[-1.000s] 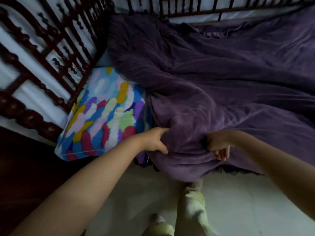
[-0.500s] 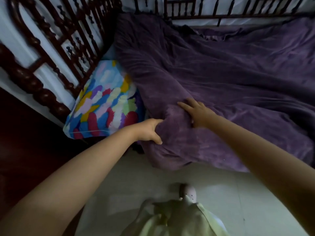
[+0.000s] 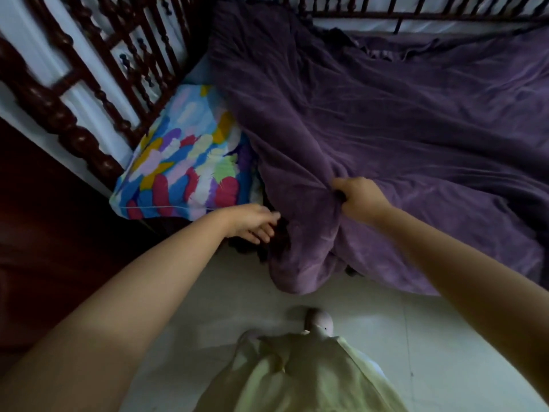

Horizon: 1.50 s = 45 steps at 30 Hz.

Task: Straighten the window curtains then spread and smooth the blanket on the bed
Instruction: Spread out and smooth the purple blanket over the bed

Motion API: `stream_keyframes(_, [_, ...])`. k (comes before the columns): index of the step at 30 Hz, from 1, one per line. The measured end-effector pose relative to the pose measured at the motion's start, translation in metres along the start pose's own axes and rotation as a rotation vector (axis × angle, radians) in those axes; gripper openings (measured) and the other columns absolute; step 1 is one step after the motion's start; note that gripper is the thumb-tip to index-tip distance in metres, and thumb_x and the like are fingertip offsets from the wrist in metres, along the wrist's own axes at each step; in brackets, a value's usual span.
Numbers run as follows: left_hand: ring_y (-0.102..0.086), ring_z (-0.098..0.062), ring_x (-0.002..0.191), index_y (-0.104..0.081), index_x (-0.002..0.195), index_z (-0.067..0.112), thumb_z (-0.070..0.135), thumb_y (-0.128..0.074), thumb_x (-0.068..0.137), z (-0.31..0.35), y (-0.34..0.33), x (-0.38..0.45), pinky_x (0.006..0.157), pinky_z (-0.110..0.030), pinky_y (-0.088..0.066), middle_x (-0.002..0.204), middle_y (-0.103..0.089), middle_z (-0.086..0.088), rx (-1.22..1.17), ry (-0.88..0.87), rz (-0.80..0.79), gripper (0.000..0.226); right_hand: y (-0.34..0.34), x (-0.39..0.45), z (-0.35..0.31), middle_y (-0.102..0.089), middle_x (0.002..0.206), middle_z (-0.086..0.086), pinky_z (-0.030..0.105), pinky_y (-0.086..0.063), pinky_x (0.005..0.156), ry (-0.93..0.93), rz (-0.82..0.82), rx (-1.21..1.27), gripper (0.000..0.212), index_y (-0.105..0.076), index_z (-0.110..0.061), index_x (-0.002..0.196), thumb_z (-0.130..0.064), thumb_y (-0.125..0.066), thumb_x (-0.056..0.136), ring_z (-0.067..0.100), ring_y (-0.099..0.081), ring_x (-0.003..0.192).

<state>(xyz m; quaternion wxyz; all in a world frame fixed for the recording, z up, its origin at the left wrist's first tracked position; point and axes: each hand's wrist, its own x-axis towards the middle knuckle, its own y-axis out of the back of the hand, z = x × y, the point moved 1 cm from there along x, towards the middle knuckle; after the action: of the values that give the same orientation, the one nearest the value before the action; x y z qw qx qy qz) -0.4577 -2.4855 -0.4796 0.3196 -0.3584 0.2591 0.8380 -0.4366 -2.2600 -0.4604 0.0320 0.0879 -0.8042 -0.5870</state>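
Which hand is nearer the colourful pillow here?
Left. The left hand hovers open just below the pillow, at its near right corner. The right hand is farther right, gripping a bunch of the blanket.

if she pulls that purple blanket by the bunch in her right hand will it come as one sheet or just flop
Likely flops: the blanket creases around the right hand and its corner sags over the bed edge. It looks thick and plush, so probably heavyish and prone to drag. The left hand, fingers relaxed, holds nothing, so one side would probably trail.
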Motion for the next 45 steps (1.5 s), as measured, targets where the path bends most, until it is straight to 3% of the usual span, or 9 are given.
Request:
stream_keyframes(3, [-0.056,-0.028,0.114,-0.044,0.131,0.006,0.044,-0.036,0.096,0.002,-0.002,0.03,0.087,-0.032,-0.045,0.126,-0.057,-0.016,-0.298,0.045,0.255,0.052,0.01,-0.006,0.001,-0.068,0.089,0.025,0.039,-0.047,0.071,-0.02,0.127,0.119,0.023,-0.062,0.001,0.089,0.006,-0.053,0.068,0.041,-0.062,0.085])
stream_keyframes(11, [-0.045,-0.027,0.13,-0.033,0.142,0.016,0.075,-0.023,0.081,0.035,-0.06,0.062,0.074,-0.029,-0.052,0.147,-0.039,-0.006,-1.121,-0.09,0.076,0.086,0.031,-0.016,0.022,-0.056,0.062,0.018,0.035,-0.043,0.062,0.027,0.22,0.275,0.012,-0.059,0.003,0.072,0.013,-0.056,0.066,0.02,-0.053,0.065])
stream_keyframes(15, [-0.059,-0.019,0.099,-0.051,0.126,0.011,0.049,-0.036,0.092,0.059,-0.046,0.054,0.078,-0.029,-0.044,0.123,-0.06,-0.008,-1.321,-0.24,-0.059,0.054,0.035,-0.015,0.039,-0.065,0.071,0.021,0.038,-0.047,0.064,0.076,0.106,0.212,0.014,-0.06,0.0,0.076,0.008,-0.06,0.065,0.03,-0.063,0.07])
stream_keyframes(19, [-0.066,-0.018,0.059,-0.064,0.078,0.011,0.013,-0.053,0.087,0.062,-0.003,0.02,0.061,-0.022,-0.053,0.055,-0.072,0.0,-0.864,-0.213,0.231,0.015,0.022,-0.008,0.031,-0.066,0.095,0.015,0.039,-0.048,0.073,0.182,-0.115,-0.063,0.027,-0.057,-0.006,0.095,-0.007,-0.057,0.068,0.033,-0.062,0.09])
stream_keyframes(22, [-0.063,-0.021,0.062,-0.065,0.072,0.013,-0.002,-0.057,0.081,0.055,0.024,-0.016,0.069,-0.027,-0.05,0.055,-0.069,-0.001,-0.657,-0.262,0.421,0.019,0.009,0.005,-0.005,-0.067,0.101,0.014,0.035,-0.046,0.072,0.312,-0.226,-0.195,0.033,-0.053,-0.009,0.106,-0.014,-0.053,0.073,0.034,-0.062,0.094])
stream_keyframes(33, [-0.06,-0.005,0.032,-0.066,0.049,0.005,0.003,-0.049,0.087,-0.037,0.248,-0.192,0.034,-0.014,-0.049,0.035,-0.062,0.001,-0.515,-0.121,0.769,0.041,-0.013,0.102,-0.272,-0.065,0.093,0.023,0.032,-0.032,0.067,0.613,-0.176,0.351,0.023,-0.051,0.001,0.099,-0.011,-0.059,0.08,0.036,-0.06,0.087])
stream_keyframes(37, [-0.066,-0.008,0.043,-0.066,0.08,0.008,-0.002,-0.061,0.08,-0.09,0.295,-0.159,0.043,-0.018,-0.054,0.055,-0.07,-0.004,-0.367,-0.023,0.808,0.011,-0.079,0.128,-0.317,-0.059,0.11,0.024,0.033,-0.039,0.078,0.544,-0.393,0.258,0.032,-0.048,0.002,0.108,-0.017,-0.059,0.084,0.033,-0.057,0.099])
stream_keyframes(41, [-0.064,-0.036,0.099,-0.061,0.106,-0.013,0.0,-0.057,0.082,-0.178,0.279,-0.079,0.078,-0.038,-0.05,0.11,-0.065,-0.027,0.16,0.313,0.747,0.027,-0.142,0.127,-0.285,-0.058,0.122,0.019,0.033,-0.041,0.092,0.247,-0.698,0.161,0.034,-0.054,0.001,0.115,-0.023,-0.05,0.092,0.031,-0.056,0.111])
stream_keyframes(45, [-0.06,-0.038,0.107,-0.059,0.111,-0.008,0.007,-0.05,0.085,-0.228,0.262,-0.036,0.089,-0.039,-0.051,0.12,-0.06,-0.029,0.262,0.433,0.604,0.032,-0.161,0.132,-0.245,-0.058,0.128,0.018,0.028,-0.039,0.092,0.11,-0.806,0.018,0.034,-0.057,-0.001,0.118,-0.021,-0.045,0.094,0.029,-0.054,0.117])
